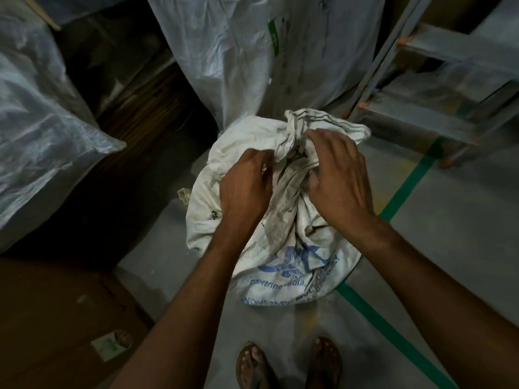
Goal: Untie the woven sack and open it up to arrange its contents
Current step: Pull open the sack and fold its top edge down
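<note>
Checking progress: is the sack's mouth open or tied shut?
Shut: the neck of the woven sack is bunched and twisted; no contents show.

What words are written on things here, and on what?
"powering india": blue print on the woven sack, creased, likely reading.
Blue line under it, dark slanted print beside it: too blurred.
Green label on the big white sack: too small.
Sticker on the cardboard box: unreadable.

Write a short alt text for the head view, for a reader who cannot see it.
Seen from above, a left hand and a right hand hold the bunched top of a white woven sack with blue print on a grey floor. A green floor line runs at right; sandalled feet show below.
</note>
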